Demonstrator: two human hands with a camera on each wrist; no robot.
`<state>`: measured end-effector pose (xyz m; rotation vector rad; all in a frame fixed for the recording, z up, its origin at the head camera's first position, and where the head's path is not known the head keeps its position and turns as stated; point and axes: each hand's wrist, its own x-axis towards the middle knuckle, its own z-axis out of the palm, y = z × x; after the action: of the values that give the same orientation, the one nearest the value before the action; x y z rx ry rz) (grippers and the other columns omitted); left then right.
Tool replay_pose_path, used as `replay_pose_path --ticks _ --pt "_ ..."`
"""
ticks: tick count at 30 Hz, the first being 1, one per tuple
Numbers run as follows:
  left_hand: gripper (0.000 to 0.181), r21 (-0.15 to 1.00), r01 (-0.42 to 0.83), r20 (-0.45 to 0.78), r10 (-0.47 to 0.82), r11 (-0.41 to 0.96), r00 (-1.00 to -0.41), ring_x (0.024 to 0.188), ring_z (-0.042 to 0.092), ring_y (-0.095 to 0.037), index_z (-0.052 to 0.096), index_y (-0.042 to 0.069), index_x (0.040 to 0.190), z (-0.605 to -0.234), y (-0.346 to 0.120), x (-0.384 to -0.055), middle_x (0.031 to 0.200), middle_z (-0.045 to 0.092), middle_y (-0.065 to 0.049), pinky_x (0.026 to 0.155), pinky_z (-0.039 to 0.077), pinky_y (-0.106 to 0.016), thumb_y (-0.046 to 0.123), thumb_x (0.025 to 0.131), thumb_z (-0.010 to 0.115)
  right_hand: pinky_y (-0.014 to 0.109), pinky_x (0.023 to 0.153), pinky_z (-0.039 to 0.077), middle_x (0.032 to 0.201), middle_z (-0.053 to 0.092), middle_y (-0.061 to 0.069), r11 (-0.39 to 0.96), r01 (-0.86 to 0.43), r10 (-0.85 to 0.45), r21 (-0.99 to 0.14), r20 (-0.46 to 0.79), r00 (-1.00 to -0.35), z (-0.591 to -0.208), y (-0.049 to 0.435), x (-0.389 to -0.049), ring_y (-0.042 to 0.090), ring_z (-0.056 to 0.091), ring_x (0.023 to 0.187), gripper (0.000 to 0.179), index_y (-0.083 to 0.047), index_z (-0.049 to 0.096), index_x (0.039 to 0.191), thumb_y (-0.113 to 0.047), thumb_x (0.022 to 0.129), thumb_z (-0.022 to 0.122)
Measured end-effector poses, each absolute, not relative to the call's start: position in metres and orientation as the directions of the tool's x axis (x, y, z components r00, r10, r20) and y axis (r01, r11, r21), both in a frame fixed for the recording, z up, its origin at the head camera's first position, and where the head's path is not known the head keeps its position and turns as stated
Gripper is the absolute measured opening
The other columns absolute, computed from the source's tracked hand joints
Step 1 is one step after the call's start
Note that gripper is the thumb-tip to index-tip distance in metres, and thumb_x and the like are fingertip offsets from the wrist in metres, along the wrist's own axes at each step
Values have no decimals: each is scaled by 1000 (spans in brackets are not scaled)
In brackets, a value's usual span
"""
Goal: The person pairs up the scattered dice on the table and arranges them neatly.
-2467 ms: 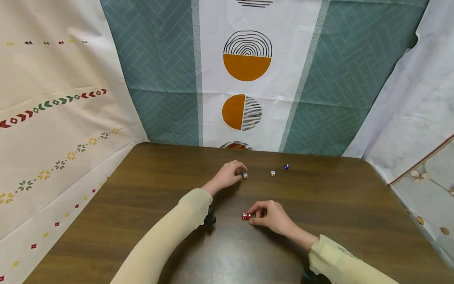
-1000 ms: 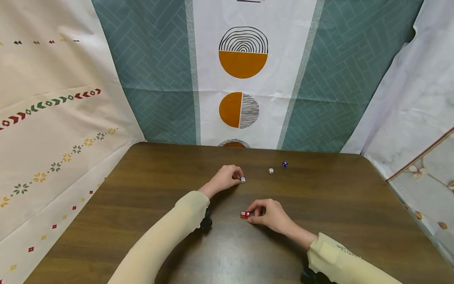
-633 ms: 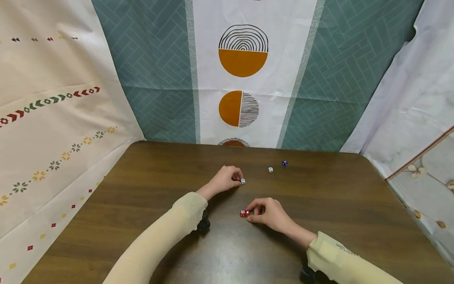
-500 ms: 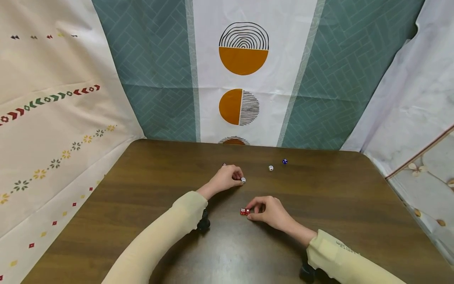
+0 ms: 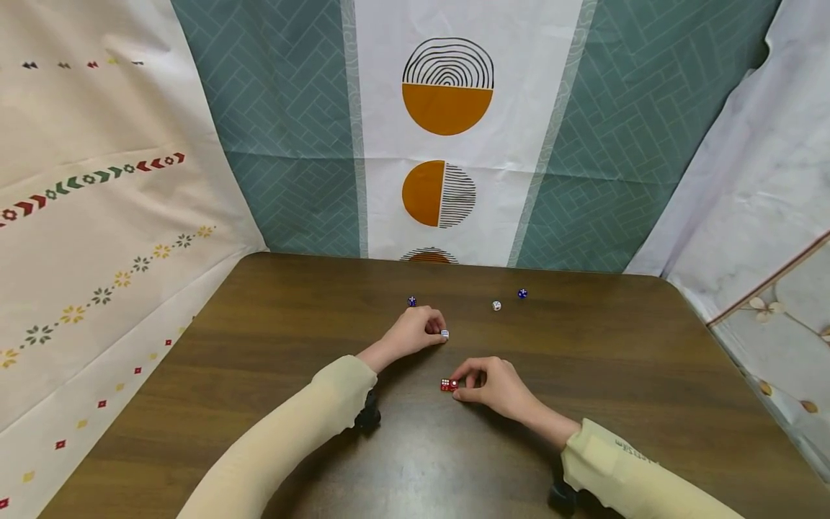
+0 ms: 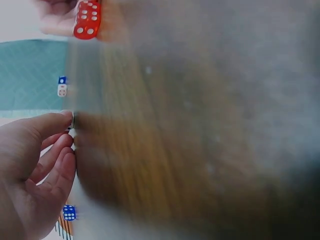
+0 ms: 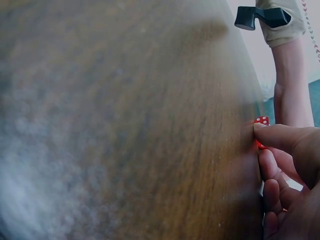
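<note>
Between thumb and fingertips, my left hand pinches a white die at the table surface. In the left wrist view the fingers hide most of that die. My right hand, nearer to me, holds a red die between thumb and finger. Against its left side sits another red die; the two stand side by side, touching or nearly so. In the right wrist view the thumb covers part of the red. Just behind my left hand lies a blue die.
A second white die and another blue die lie toward the back right of the brown wooden table. Patterned cloths hang behind the table and at both sides.
My left hand has drawn the white die nearer to me, toward the red dice. The blue die behind that hand has come into view. My right hand stays by the red dice.
</note>
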<state>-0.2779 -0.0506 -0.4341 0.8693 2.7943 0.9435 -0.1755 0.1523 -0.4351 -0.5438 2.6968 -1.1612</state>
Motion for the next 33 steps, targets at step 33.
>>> replay_pose_path --ticks 33 --pt "10 650 499 90 594 573 -799 72 55 -5 70 11 88 -436 -61 -229 81 63 0 67 47 -18 15 84 79 21 55 41 69 60 -8 625 -272 -390 -732 10 -921 -435 153 -175 6 49 58 16 -25 74 94 -23 80 82"
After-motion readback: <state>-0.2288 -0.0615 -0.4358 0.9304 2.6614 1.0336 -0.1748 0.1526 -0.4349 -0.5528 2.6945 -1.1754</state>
